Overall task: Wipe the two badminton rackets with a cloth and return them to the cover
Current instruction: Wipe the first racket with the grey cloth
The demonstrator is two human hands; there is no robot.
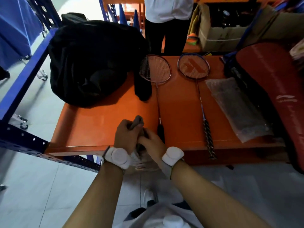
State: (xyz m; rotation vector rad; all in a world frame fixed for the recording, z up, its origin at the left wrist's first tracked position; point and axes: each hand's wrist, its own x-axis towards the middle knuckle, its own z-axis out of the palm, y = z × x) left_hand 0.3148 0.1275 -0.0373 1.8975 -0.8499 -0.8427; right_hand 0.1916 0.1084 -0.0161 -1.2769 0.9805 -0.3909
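- Starting from the left: a big black bag (92,63) hogs that end of the orange table (102,122), nothing to do with the job.
- Left hand (125,135) and right hand (152,142) are bunched together at the near edge, both closed on a brownish cloth (137,123), folding it I think, hard to tell.
- Red racket (155,69) lies just beyond, handle toward the hands, head pointing away. Right hand's closest to its grip.
- Blue racket (194,66) lies alongside it, well apart.
- Red cover (271,89) sits open at the far right.
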